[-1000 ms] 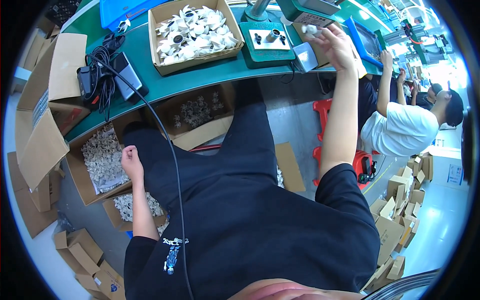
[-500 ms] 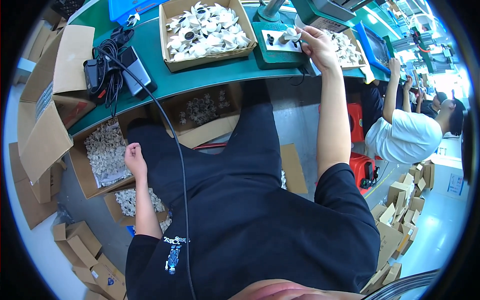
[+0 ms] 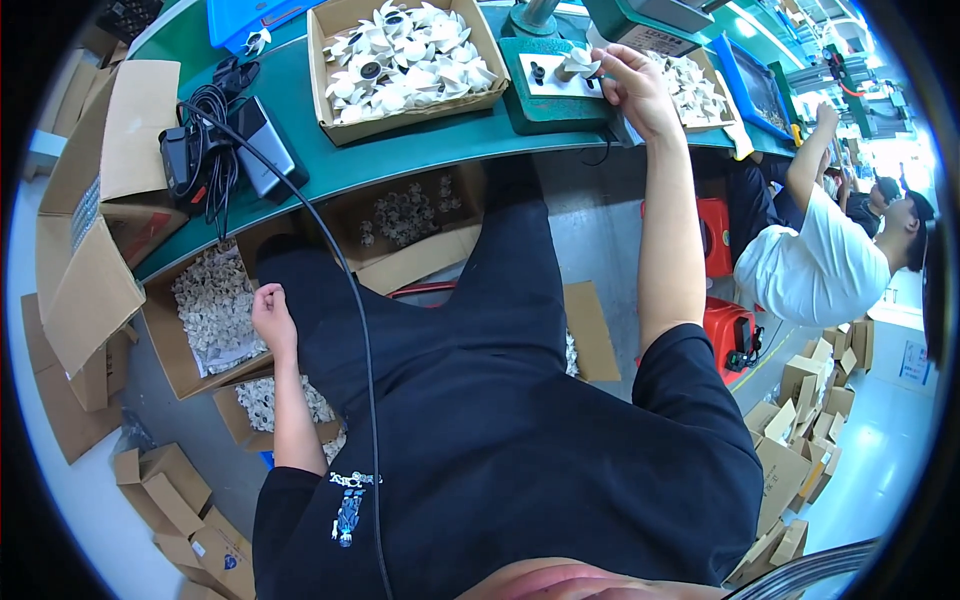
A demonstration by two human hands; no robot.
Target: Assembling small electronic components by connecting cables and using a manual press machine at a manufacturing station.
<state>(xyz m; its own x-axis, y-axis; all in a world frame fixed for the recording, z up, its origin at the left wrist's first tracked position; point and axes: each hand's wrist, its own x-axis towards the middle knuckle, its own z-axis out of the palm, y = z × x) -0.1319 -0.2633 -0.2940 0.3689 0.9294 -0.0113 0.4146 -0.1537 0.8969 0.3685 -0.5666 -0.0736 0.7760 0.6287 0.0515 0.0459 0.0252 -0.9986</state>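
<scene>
My right hand (image 3: pixel 637 92) is at the green press stand (image 3: pixel 550 112), its thumb and fingers pinched at the edge of a white fan impeller (image 3: pixel 579 63). That impeller sits on the white plate (image 3: pixel 545 78) of the stand, beside a small dark peg (image 3: pixel 538 74). Lower left, my left hand (image 3: pixel 271 315) hangs by my thigh with its fingers curled; whether anything is inside them is hidden. Close to it stands a carton of small pale parts (image 3: pixel 212 310). A shallow carton (image 3: pixel 408 118) full of white impellers (image 3: pixel 405 60) lies left of the press.
A black cable (image 3: pixel 362 340) runs across my body from a grey power unit (image 3: pixel 268 150). More impellers fill a carton (image 3: pixel 692 95) right of the press. At the right, a person in a white shirt (image 3: pixel 815 265) works along the same bench (image 3: pixel 400 158). Cartons stand around the floor.
The view has shifted slightly. My right fingers have moved a little at the impeller, which stays on the plate. My left hand keeps its place; the neighbouring person's arm has risen.
</scene>
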